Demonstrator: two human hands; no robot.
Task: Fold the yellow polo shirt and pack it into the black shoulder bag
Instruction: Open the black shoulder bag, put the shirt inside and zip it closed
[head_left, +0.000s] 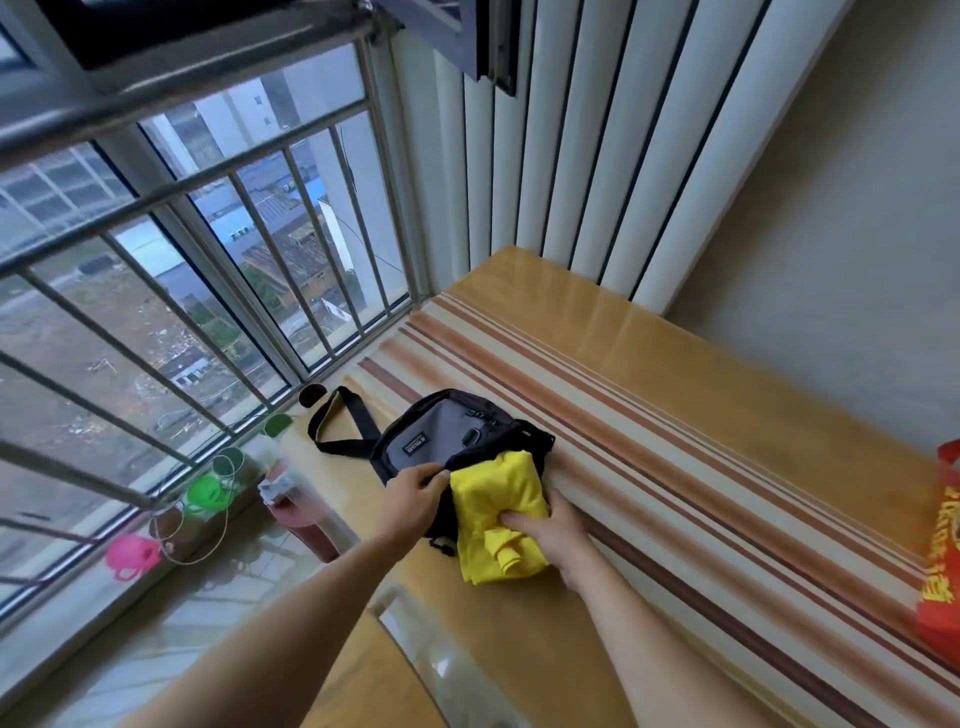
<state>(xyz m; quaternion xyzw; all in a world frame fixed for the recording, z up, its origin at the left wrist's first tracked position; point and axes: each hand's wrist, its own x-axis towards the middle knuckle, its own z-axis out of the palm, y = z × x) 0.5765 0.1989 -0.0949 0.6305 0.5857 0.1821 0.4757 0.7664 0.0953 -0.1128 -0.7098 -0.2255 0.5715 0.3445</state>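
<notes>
the black bag (447, 436) is lying on a wooden bench (727, 384) by the window, partly on a striped cloth (649, 415) that is running along the bench top. its grey front panel with a small label is facing up, and its strap (343, 421) is looping out toward the window side.

the left hand (415, 493) is pinching the near edge of the bag's opening, fingers curled over the black fabric and holding the mouth apart. the right hand (545, 540) is gripping the folded yellow shirt (498, 514), thumb on top and fingers wrapping round the bundle's right side. the shirt's far end is sitting at the bag's mouth, touching the black rim, while its near end, a loose bunched fold, is resting on the bench outside the bag. how far the shirt is reaching inside cannot be told.

on the floor by the window rail (208, 291), a clear bottle (291, 499) with a reddish base is standing just beside the bench, and green (205, 493) and pink (127, 556) plastic pieces are hanging near a thin cord. a red bag with yellow print (940, 561) is sitting at the right end of the bench, well apart from the hands.
</notes>
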